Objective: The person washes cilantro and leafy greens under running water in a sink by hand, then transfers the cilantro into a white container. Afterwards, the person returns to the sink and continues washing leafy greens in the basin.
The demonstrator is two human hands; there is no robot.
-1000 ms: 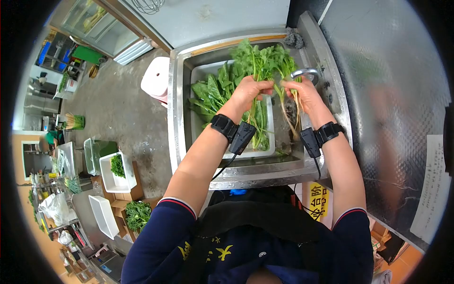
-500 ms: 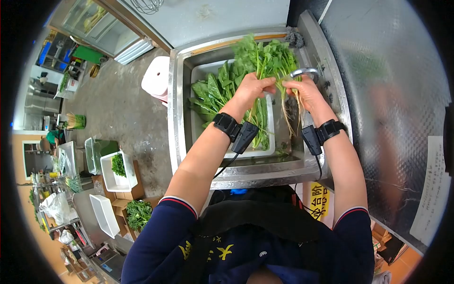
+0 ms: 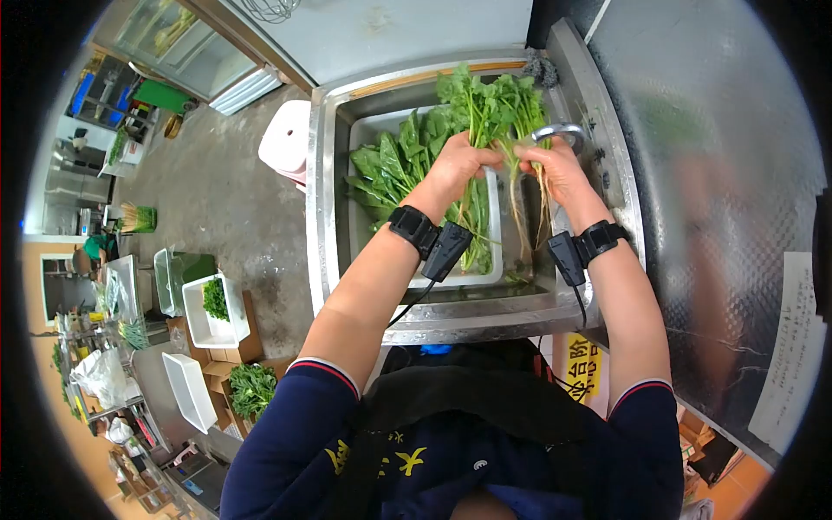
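Observation:
Over the metal sink [image 3: 322, 217], both my hands are closed on coriander. My left hand [image 3: 464, 165] wraps round the stems of one coriander bunch [image 3: 468, 95], leaves pointing away from me. Close beside it, my right hand [image 3: 562, 169] grips the lower stems of another coriander bunch [image 3: 518, 100], with long pale roots [image 3: 522, 217] hanging toward me. The curved metal tap [image 3: 557, 132] crosses just above the right hand and hides part of the stems. Under my left hand, broad-leaved greens [image 3: 390, 173] lie in a white tub [image 3: 357, 134] inside the sink.
A steel panel [image 3: 693, 217] rises along the right. A dark scouring pad [image 3: 541, 68] sits at the sink's far corner. Left of the sink stands a white lidded bin [image 3: 284, 143]. Farther left are a white crate [image 3: 217, 329] with greens, an upright white tray [image 3: 189, 390] and cardboard boxes [image 3: 221, 381].
My left hand's bunch has settled from a blur, its leaves now more upright. The right hand's roots have shifted slightly left. Both hands stay nearly in place and keep their grip.

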